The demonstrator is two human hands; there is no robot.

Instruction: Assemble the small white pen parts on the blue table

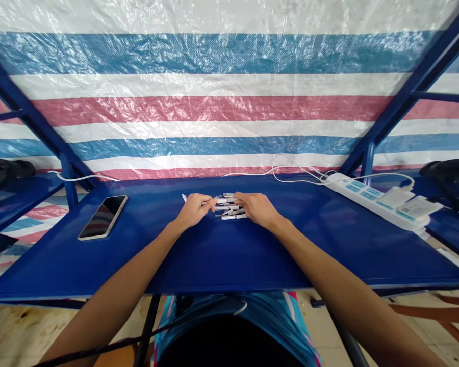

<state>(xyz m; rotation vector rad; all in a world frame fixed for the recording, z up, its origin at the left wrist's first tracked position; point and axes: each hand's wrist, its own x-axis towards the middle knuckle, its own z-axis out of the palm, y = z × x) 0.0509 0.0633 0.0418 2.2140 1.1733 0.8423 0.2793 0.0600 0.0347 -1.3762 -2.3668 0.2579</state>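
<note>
I am viewing both forearms reaching across the blue surface. The left hand and right hand are closing curled fingers on a small pile of pens mid-surface. Farther off, a phone and power strip are lying.

We see blue table; tarp striped white, blue, pink across top; white power strip right; black-screened phone left.
</note>
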